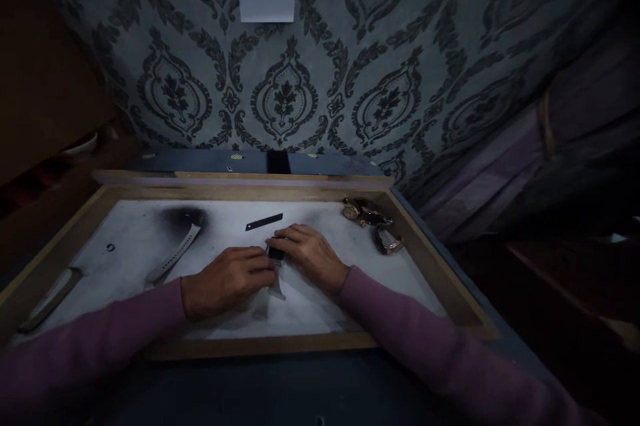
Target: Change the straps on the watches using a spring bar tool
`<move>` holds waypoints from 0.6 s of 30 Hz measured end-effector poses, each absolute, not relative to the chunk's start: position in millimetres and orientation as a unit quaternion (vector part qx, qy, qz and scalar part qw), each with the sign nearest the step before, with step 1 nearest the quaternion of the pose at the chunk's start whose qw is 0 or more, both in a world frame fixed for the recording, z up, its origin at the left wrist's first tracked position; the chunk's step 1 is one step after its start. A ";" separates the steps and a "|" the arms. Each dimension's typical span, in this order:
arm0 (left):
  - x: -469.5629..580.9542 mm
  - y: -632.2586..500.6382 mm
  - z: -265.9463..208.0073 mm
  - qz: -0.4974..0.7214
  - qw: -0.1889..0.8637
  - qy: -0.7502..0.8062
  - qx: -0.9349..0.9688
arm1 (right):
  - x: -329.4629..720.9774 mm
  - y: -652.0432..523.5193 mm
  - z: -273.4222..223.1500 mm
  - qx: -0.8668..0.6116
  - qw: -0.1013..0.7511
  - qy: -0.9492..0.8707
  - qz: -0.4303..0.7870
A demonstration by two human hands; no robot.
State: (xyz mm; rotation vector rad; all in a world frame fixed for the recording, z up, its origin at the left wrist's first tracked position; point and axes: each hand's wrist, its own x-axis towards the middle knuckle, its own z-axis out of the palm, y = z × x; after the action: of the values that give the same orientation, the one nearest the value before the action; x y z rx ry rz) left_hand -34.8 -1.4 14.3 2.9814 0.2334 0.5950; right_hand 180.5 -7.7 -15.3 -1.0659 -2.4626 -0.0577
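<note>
Both hands meet over a small watch with a dark rectangular face, near the middle of a shallow wooden tray. My left hand grips its left side, fingers curled. My right hand has its fingers closed on the upper right of the watch. A pale strap end extends below it toward me; the fingers hide part of the watch. Just beyond the hands lies a flat dark blade-like strip with a hole at one end. A white perforated watch strap rests left of them.
Several wristwatches sit in the tray's far right corner, with another watch closer. At the left are a greenish curved strap and a small dark ring. The tray's raised wooden rim surrounds everything. Patterned wallpaper stands behind.
</note>
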 end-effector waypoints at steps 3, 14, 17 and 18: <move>-34.6 -1.5 8.1 0.189 0.032 0.091 0.977 | 181.9 -7.6 -15.4 -0.399 0.199 -0.895 -0.010; -34.4 -0.5 -4.0 0.179 0.069 0.118 0.974 | 171.5 -27.0 -6.2 -0.456 0.257 -0.849 0.069; -35.2 0.4 1.8 0.170 0.100 0.098 0.975 | 172.9 -25.2 -11.3 -0.468 0.252 -0.843 0.084; -35.6 0.9 4.5 0.167 0.118 0.092 0.974 | 173.8 -24.2 -13.1 -0.468 0.252 -0.842 0.089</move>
State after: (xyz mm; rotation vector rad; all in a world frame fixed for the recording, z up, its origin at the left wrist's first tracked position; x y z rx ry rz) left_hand -35.6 0.9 4.5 2.8506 0.2696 0.4892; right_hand 173.8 -24.2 -13.1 -1.2722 -2.2913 0.2421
